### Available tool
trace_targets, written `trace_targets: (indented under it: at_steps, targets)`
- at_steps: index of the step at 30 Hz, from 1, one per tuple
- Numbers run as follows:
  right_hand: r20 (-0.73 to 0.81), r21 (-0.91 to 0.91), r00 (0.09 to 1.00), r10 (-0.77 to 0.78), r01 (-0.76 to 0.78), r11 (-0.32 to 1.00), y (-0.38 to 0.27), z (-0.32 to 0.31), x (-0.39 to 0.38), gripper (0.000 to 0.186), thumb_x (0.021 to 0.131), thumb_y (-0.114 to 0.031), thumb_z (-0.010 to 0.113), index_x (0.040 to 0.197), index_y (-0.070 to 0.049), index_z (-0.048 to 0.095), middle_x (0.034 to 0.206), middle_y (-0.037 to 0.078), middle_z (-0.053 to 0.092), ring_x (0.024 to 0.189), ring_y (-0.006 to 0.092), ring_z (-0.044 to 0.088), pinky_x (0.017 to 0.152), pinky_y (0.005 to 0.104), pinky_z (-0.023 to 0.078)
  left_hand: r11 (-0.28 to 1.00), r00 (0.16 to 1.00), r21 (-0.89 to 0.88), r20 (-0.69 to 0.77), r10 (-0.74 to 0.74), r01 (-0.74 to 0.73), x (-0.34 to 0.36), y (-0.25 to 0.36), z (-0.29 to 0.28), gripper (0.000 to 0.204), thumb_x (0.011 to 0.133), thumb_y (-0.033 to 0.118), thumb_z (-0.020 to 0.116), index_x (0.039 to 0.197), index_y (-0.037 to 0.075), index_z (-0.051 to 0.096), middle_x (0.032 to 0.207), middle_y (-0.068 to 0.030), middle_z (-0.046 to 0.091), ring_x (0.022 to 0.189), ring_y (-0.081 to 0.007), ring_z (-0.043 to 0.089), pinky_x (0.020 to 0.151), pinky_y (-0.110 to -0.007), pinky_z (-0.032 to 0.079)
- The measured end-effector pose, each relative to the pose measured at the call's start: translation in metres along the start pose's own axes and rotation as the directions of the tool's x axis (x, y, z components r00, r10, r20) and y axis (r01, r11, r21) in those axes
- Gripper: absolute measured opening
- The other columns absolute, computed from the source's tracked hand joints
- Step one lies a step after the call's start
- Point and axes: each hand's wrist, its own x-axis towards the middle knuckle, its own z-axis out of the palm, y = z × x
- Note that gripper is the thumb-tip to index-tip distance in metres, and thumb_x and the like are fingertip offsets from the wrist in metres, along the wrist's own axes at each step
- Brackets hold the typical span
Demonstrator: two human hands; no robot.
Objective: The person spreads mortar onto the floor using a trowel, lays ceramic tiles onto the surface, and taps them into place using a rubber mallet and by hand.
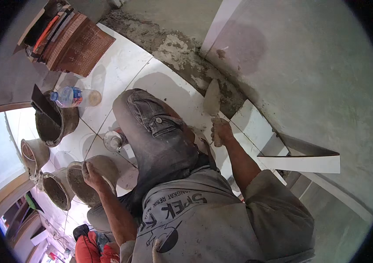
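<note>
My right hand (222, 131) is wrapped round the handle of a pointed trowel (212, 98). Its mortar-coated blade reaches over the strip of wet mortar (229, 96) beside the white floor tiles. On the other side, my left hand (92, 176) grips the rim of a mortar-smeared bucket (107, 168), its fingers partly over the edge. Grey mix shows inside that bucket. Right beside it a smaller bucket (58, 190) lies tipped toward the left.
A water bottle (74, 97) lies by a dark bucket (66, 127) holding a flat board. Stacked brown tiles (79, 46) stand at the far left. A round-topped can (114, 140) is by my knee. A white tile piece (305, 163) juts out at right, along the plastered wall (322, 87).
</note>
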Motion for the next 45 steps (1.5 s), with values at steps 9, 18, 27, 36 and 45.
trace_targets:
  at_steps: [9,18,27,36,45]
  targets:
    - [-0.146,-0.032,0.989,-0.027,0.023,0.999,0.020,-0.029,-0.030,0.026,0.083,-0.032,0.056,0.091,-0.009,0.048,0.062,0.004,0.049,0.045,0.0167,0.051,0.037,0.0330,0.044,0.998,0.999,0.040,-0.014,0.040,-0.040,0.002,0.002,0.010,0.038,0.087,0.022,0.052,0.113,-0.006,0.055,0.099,-0.0151,0.061,0.089,-0.0207,0.057,0.080,-0.031,0.044]
    - [-0.207,-0.978,0.726,-0.656,-0.142,0.151,-0.002,-0.092,-0.036,0.032,0.074,-0.022,0.058,0.101,-0.008,0.047,0.082,0.015,0.055,0.072,0.0324,0.058,0.063,0.0431,0.051,0.998,1.000,0.064,-0.024,0.012,-0.010,0.001,0.001,0.013,0.041,0.086,0.024,0.051,0.112,-0.007,0.055,0.100,-0.0180,0.061,0.091,-0.0238,0.057,0.081,-0.032,0.043]
    - [-0.227,-0.970,0.691,-0.686,-0.097,0.223,0.003,-0.100,0.021,0.045,0.075,-0.020,0.059,0.115,-0.004,0.044,0.095,0.018,0.049,0.092,0.0343,0.052,0.075,0.0441,0.046,1.000,1.000,0.021,0.004,-0.011,0.011,-0.003,0.000,0.008,0.041,0.085,0.022,0.052,0.114,-0.007,0.053,0.107,-0.0164,0.059,0.093,-0.0221,0.055,0.084,-0.031,0.042]
    - [-0.212,-0.932,0.664,-0.717,0.084,0.354,0.031,-0.095,0.029,0.039,0.077,-0.016,0.059,0.110,-0.008,0.041,0.100,0.022,0.049,0.091,0.0386,0.053,0.080,0.0450,0.045,0.999,1.000,0.035,0.002,0.022,-0.022,0.002,0.011,0.009,0.041,0.086,0.023,0.052,0.114,-0.007,0.053,0.104,-0.0155,0.059,0.092,-0.0214,0.056,0.082,-0.031,0.043]
    - [-0.091,-0.967,0.701,-0.708,0.108,0.231,0.061,-0.085,0.005,0.040,0.074,-0.014,0.062,0.108,-0.005,0.043,0.092,0.020,0.048,0.083,0.0359,0.052,0.072,0.0449,0.044,0.989,0.998,0.133,0.009,0.056,-0.057,0.001,0.031,0.027,0.043,0.086,0.025,0.052,0.115,-0.008,0.053,0.103,-0.0156,0.059,0.092,-0.0214,0.055,0.082,-0.031,0.042]
